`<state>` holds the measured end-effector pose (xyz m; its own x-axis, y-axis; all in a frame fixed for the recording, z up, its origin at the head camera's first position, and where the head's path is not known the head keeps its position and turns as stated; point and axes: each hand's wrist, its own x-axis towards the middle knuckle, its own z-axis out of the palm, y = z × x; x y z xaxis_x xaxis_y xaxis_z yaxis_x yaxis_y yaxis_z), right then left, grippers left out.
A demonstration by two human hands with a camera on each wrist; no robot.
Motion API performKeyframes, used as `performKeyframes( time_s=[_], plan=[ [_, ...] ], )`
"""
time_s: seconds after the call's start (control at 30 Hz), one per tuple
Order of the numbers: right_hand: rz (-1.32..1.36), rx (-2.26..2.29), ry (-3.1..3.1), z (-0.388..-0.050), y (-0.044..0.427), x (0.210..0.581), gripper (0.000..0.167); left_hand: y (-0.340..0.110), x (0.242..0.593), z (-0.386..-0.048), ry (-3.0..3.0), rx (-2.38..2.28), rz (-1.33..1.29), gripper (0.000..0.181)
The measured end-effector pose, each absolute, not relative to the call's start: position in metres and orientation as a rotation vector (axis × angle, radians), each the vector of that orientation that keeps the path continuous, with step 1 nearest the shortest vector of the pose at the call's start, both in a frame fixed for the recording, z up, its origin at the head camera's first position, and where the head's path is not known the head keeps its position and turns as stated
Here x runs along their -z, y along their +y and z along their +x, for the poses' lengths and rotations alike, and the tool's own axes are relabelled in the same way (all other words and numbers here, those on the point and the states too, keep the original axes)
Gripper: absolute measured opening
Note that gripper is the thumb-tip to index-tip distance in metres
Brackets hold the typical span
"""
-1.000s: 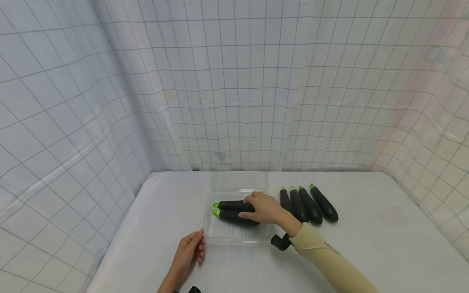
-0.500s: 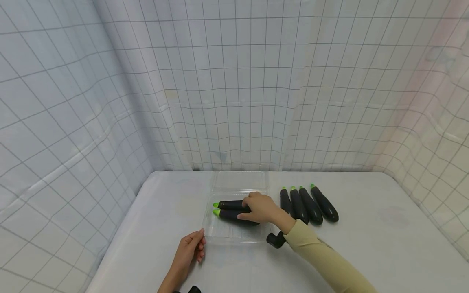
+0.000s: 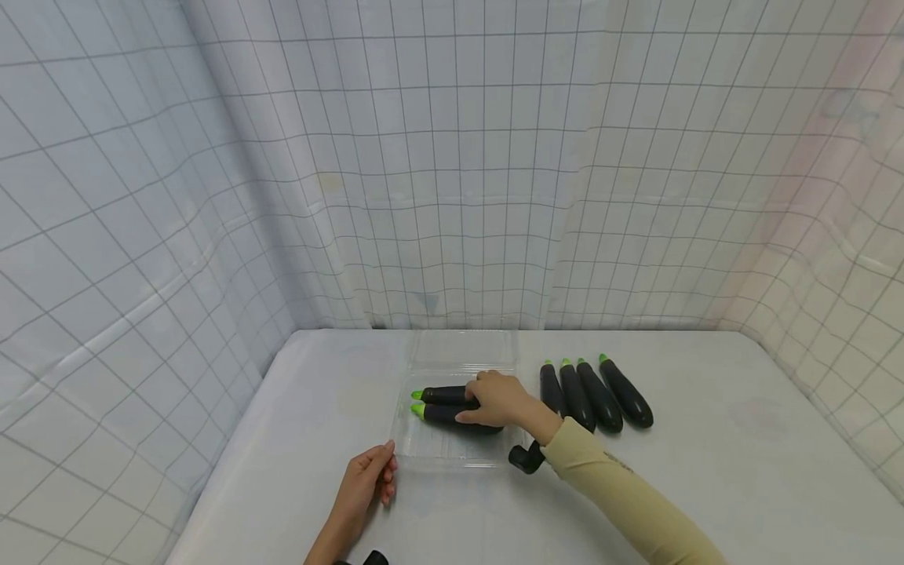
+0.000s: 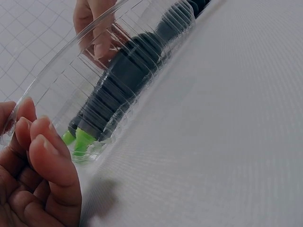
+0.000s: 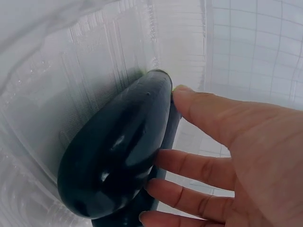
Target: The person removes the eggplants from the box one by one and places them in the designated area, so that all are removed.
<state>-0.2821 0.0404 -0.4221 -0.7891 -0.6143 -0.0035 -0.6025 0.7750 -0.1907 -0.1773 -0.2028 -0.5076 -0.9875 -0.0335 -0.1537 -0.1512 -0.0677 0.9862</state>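
A clear plastic container point(image 3: 452, 451) with its lid folded back lies on the table. Two dark eggplants with bright green stem ends lie crosswise in it, a front eggplant point(image 3: 445, 416) and a back eggplant point(image 3: 446, 395). At the container's near left corner my left hand point(image 3: 362, 482) pinches the rim between thumb and fingers, its other fingers loosely curled. My right hand point(image 3: 504, 402) is over the eggplants' right ends. Its thumb and fairly straight fingers point(image 5: 194, 165) touch the eggplants without wrapping around them. The right hand partly hides the back eggplant.
Several more eggplants point(image 3: 596, 396) lie side by side on the white table point(image 3: 720, 471) right of the container, partly behind my right forearm. The open lid point(image 3: 462, 349) extends toward the back edge. White gridded curtains point(image 3: 452, 196) enclose the back and sides.
My right hand and forearm have shifted slightly left over the eggplants. The left hand stays on the container's corner, and the eggplants look nearly unmoved.
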Motion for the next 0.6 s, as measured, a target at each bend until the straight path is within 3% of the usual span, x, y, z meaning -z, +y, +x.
performKeyframes(
  time_s=[0.6],
  plan=[
    [-0.952,0.137,2.854,-0.2843,0.0308,0.4212,0.039,-0.2028,0.5066,-0.1781,2.085,-2.223,-0.238,0.039]
  ],
)
